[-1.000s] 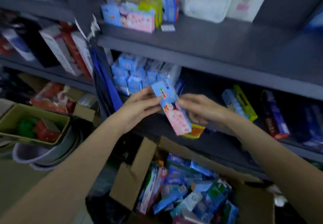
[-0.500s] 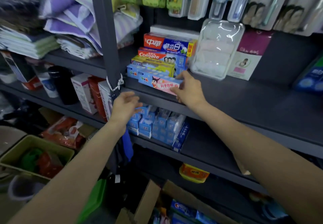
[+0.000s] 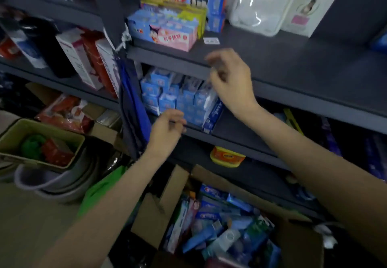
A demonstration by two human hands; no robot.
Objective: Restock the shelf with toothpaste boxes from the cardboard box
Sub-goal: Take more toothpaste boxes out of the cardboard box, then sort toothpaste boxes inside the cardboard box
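Pink and blue toothpaste box lying on the upper shelf, upper centre, at the front edge. Right hand mid-frame, empty, grip loosely curled, blurred. Left hand lower, left of centre, grip relaxed, empty. Bare shelf stretching right. Cardboard box open at bottom centre.

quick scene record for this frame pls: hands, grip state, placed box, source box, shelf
left hand: in front of lower shelf edge, fingers loosely curled, no grip on anything
right hand: below upper shelf edge, blurred, empty
pink and blue toothpaste box: lying on upper shelf, front of stack
cardboard box: open on floor, full of toothpaste boxes
upper shelf: bare space right of stack
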